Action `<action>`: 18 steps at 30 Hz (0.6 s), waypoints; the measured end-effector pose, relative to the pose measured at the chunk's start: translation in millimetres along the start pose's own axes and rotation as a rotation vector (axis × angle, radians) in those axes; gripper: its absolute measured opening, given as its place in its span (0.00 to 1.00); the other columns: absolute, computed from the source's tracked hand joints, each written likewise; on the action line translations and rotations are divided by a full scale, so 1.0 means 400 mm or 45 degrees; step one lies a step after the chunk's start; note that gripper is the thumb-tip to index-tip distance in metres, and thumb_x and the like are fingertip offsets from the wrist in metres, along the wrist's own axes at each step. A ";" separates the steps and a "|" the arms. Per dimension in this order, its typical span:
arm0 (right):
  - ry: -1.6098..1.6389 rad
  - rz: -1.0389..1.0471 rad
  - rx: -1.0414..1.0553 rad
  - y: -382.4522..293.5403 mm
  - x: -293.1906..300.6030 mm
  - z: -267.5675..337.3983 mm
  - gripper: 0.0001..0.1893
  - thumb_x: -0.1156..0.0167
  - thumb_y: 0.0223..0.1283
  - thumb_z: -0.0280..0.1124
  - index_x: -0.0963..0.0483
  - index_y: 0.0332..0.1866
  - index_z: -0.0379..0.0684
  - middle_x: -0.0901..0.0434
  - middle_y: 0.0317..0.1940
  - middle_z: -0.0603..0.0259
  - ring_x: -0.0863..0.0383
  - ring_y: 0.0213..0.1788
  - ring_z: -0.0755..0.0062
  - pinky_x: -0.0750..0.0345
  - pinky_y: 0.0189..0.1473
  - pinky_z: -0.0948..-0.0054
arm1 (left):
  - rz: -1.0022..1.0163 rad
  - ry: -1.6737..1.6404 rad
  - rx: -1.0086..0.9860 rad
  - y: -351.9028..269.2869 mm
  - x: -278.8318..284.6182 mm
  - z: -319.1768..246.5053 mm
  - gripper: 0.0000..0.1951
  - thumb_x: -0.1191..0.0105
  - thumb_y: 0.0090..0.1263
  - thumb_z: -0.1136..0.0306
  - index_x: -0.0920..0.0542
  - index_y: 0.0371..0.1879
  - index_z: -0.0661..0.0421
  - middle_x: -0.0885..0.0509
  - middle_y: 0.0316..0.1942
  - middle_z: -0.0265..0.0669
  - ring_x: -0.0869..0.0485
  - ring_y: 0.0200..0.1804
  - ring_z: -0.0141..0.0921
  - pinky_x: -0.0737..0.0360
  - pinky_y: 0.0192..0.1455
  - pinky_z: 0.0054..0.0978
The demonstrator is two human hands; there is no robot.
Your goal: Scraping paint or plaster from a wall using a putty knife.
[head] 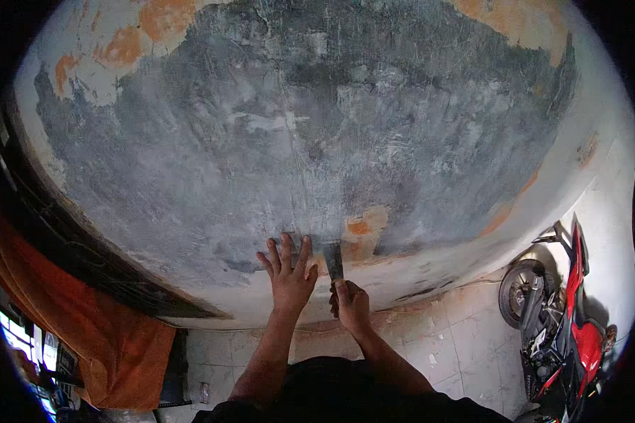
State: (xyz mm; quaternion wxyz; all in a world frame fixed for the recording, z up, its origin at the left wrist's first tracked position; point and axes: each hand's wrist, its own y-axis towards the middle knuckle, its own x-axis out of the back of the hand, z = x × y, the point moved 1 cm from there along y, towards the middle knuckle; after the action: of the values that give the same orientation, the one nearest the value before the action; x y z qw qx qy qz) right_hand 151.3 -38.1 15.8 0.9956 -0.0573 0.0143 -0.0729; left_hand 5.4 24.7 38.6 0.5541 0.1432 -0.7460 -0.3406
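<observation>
In front of me rises a wall with a broad grey patch (pixel 201 143) of bared or skimmed surface, bordered by off-white paint. My right hand (pixel 353 306) grips the handle of a scraper or putty knife (pixel 336 260), its blade up against the lower part of the grey patch. Just left of the tool, my left hand (pixel 290 275) lies spread on the wall with nothing in it. An orange spot (pixel 357 228) shows in a pale strip right of the blade.
A red and black motorcycle (pixel 574 322) stands at the right by the adjoining wall. Orange-brown cloth (pixel 111 349) hangs at the left beside a dark panel (pixel 84 232). Light floor tiles (pixel 428 349) below carry small pale flakes. Along the wall's foot runs a thin cable (pixel 317 330).
</observation>
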 end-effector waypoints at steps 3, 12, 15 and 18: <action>0.060 0.112 0.099 0.014 -0.014 0.116 0.20 0.51 0.72 0.46 0.25 0.34 0.38 0.26 0.18 0.67 0.28 0.17 0.81 0.30 0.20 0.75 | -0.008 -0.070 0.033 -0.024 0.003 0.007 0.36 0.39 0.63 0.58 0.37 0.72 0.37 0.57 0.77 0.44 0.59 0.76 0.57 0.61 0.70 0.69; -0.057 -0.007 0.072 0.008 -0.015 -0.041 0.21 0.54 0.74 0.47 0.28 0.35 0.39 0.28 0.17 0.67 0.30 0.16 0.80 0.33 0.19 0.74 | -0.032 -0.060 0.003 -0.008 0.005 0.000 0.37 0.38 0.62 0.60 0.38 0.72 0.37 0.58 0.78 0.43 0.58 0.76 0.57 0.61 0.70 0.70; 0.062 0.029 0.055 0.008 -0.029 0.017 0.20 0.55 0.75 0.46 0.28 0.36 0.38 0.28 0.17 0.67 0.31 0.16 0.80 0.33 0.19 0.75 | -0.025 -0.086 0.043 -0.010 0.007 0.006 0.36 0.38 0.63 0.59 0.38 0.72 0.36 0.57 0.78 0.43 0.58 0.76 0.57 0.61 0.70 0.70; -0.003 0.019 0.203 0.025 -0.028 0.024 0.20 0.54 0.74 0.44 0.29 0.34 0.37 0.28 0.16 0.65 0.29 0.16 0.77 0.32 0.19 0.73 | -0.004 -0.083 0.069 -0.011 0.016 0.009 0.36 0.38 0.63 0.59 0.38 0.72 0.36 0.57 0.78 0.42 0.57 0.76 0.57 0.60 0.70 0.70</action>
State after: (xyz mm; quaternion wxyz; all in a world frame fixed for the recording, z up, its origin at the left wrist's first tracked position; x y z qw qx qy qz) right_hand 142.0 -25.5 24.4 0.9975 0.0222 0.0075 -0.0665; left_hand -0.7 18.8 39.7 0.5247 0.1482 -0.7725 -0.3255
